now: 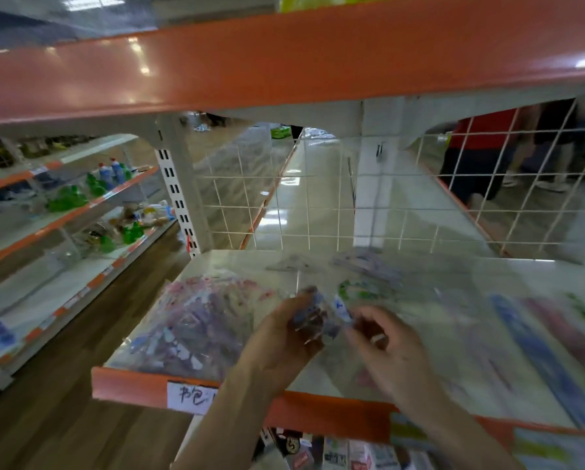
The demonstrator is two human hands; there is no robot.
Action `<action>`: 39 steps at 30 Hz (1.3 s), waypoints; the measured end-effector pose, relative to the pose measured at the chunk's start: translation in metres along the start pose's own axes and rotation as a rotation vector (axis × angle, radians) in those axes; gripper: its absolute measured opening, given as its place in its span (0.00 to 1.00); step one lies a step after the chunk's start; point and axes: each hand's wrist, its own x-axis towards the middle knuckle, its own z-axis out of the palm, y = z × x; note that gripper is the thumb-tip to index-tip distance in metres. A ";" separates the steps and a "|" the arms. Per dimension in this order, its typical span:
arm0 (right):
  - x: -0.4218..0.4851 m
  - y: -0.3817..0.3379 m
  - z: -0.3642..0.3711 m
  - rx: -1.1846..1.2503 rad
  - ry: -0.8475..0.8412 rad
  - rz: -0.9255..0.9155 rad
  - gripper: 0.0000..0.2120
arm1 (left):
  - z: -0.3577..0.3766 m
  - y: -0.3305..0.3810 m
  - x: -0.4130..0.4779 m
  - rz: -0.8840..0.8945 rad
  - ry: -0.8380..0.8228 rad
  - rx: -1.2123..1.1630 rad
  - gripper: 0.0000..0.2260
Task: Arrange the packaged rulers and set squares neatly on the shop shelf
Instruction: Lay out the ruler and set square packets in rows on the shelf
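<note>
My left hand (284,337) grips a clear packet of rulers and set squares (318,317) above the white shop shelf (237,262). My right hand (386,347) is just to its right with fingers curled at the same packet's edge; motion blur hides whether it pinches it. A heap of purple and pink packaged sets (196,320) lies at the shelf's left. Clear set squares (365,262) lie further back. Long blue and pink packaged rulers (535,347) lie at the right, blurred.
An orange-edged upper shelf (284,59) hangs overhead. A white wire grid (318,205) backs the shelf. An orange front lip with a handwritten label (192,396) runs below my wrists. Shelves of bottles (81,195) stand on the left. People (481,154) stand behind the grid.
</note>
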 end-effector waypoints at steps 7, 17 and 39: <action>-0.003 0.002 0.000 -0.054 -0.067 -0.145 0.05 | -0.012 -0.009 -0.008 0.118 -0.055 -0.043 0.18; -0.003 0.000 -0.009 0.280 0.164 -0.017 0.09 | -0.001 -0.008 -0.014 0.105 -0.006 -0.100 0.09; 0.089 -0.021 0.023 -0.238 0.096 0.090 0.07 | -0.010 -0.002 -0.006 -0.033 -0.141 -0.230 0.09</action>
